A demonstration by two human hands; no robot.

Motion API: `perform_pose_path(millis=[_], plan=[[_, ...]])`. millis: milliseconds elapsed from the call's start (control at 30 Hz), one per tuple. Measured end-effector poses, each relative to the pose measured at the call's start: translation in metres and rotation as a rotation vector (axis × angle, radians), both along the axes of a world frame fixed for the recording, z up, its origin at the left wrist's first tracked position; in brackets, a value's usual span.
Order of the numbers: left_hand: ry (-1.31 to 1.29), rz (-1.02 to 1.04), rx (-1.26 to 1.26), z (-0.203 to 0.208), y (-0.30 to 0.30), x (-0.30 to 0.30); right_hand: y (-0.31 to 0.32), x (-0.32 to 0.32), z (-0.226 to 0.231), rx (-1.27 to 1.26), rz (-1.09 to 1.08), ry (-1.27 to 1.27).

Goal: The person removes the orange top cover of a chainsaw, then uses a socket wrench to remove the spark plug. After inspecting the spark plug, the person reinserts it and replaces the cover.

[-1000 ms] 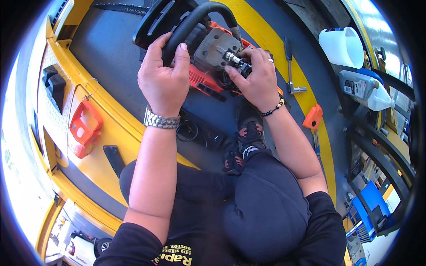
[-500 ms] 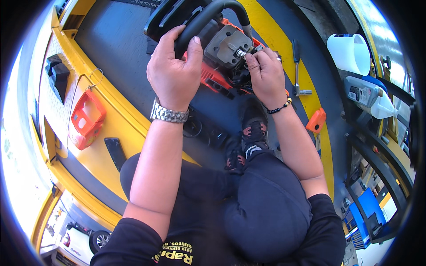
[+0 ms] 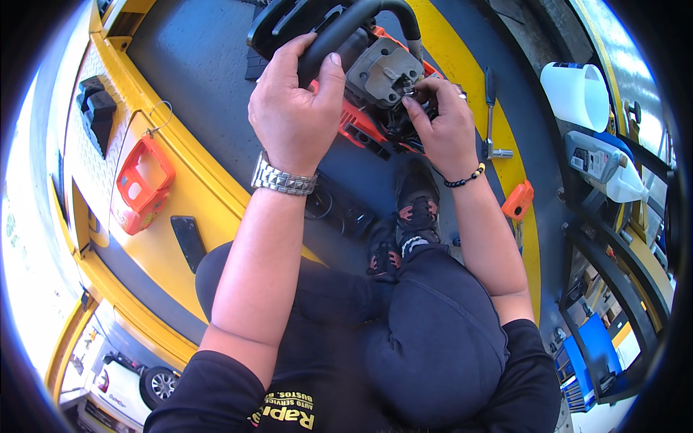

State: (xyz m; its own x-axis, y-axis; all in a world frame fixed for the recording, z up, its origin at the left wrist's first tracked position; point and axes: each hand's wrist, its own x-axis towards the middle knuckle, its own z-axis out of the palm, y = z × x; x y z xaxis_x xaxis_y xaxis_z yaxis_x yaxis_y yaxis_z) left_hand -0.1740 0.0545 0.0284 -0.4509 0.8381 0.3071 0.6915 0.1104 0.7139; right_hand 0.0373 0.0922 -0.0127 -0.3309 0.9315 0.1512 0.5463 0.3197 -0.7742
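An orange and black chainsaw [image 3: 375, 71] lies before me with its grey engine part uncovered. My left hand [image 3: 294, 123] is closed around its black curved handle [image 3: 339, 35]. On the saw's right side, my right hand [image 3: 449, 130] pinches the outer end of a silver spark plug [image 3: 408, 88] with thumb and fingertips. The plug sits at the edge of the grey engine part; its inner end is hidden, so how deep it is seated cannot be told.
Right of the saw, a ratchet wrench with a socket [image 3: 490, 119] and a small orange cover [image 3: 517, 199] lie on the floor. Farther right stand a white tub [image 3: 574, 94] and plastic jugs [image 3: 593, 155]. On the yellow ledge at left are an orange housing [image 3: 137, 206] and a phone [image 3: 188, 242].
The saw and both hands appear slightly farther right and lower in the picture. My right fingers have shifted around the spark plug's end, and less of the plug shows.
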Motion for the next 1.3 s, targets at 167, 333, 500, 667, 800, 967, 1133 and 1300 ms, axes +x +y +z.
perform_pose_path(millis=[167, 333, 500, 667, 800, 967, 1133, 1300], plan=[[-0.045, 0.024, 0.008, -0.001, 0.001, 0.002, -0.002, 0.001, -0.004, 0.118, -0.020, -0.065], [-0.107, -0.002, 0.011, 0.012, 0.001, 0.002, -0.006, 0.008, 0.012, 0.136, -0.038, 0.054], [0.321, -0.153, 0.285, 0.034, -0.001, 0.013, -0.031, 0.024, 0.073, -0.352, 0.046, 0.716], [-0.615, -0.704, 0.153, 0.067, -0.025, 0.065, -0.052, 0.052, 0.105, -0.320, 0.114, 0.855], [-0.710, -0.750, 0.187, 0.071, -0.041, 0.101, -0.069, 0.080, 0.120, -0.009, 0.160, 0.499], [-0.662, -0.882, 0.173, 0.077, -0.055, 0.117, -0.103, 0.098, 0.125, 0.063, 0.039, 0.498], [-0.634, -0.880, 0.155, 0.083, -0.059, 0.122, -0.113, 0.097, 0.124, 0.040, 0.007, 0.599], [-0.595, -0.803, 0.107, 0.080, -0.049, 0.115, -0.107, 0.087, 0.121, -0.057, -0.028, 0.580]])
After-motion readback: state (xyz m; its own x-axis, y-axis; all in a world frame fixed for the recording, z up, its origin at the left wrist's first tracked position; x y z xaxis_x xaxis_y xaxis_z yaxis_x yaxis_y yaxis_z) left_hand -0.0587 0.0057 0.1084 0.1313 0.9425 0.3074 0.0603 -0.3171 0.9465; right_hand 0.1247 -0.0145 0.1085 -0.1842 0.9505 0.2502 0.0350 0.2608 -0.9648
